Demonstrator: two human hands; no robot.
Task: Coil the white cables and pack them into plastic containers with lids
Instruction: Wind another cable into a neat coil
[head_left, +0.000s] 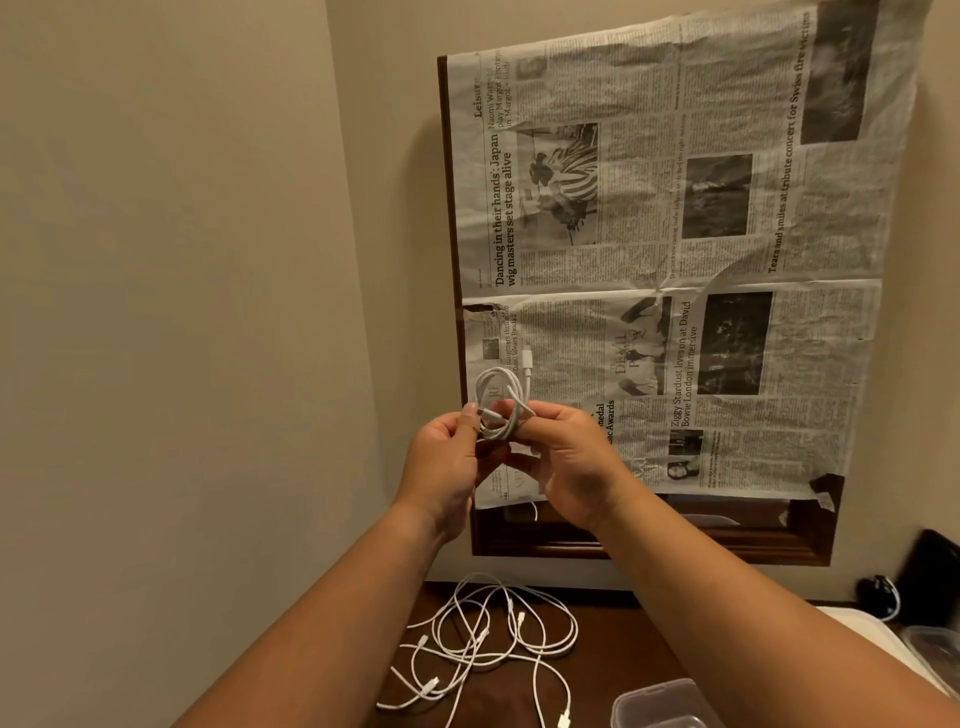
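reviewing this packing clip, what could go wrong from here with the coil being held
1. The coiled cable, pinched between left hand and right hand in the air, has a plug end sticking up free; it could spring open.
2. The loose cables on the table overlap in a tangle; pulling one may drag others.

That plastic container (657, 704) gets chopped off by the bottom edge, the second container (935, 647) by the right one. Part of the coiled cable (497, 383) hides behind the fingers (537, 418).
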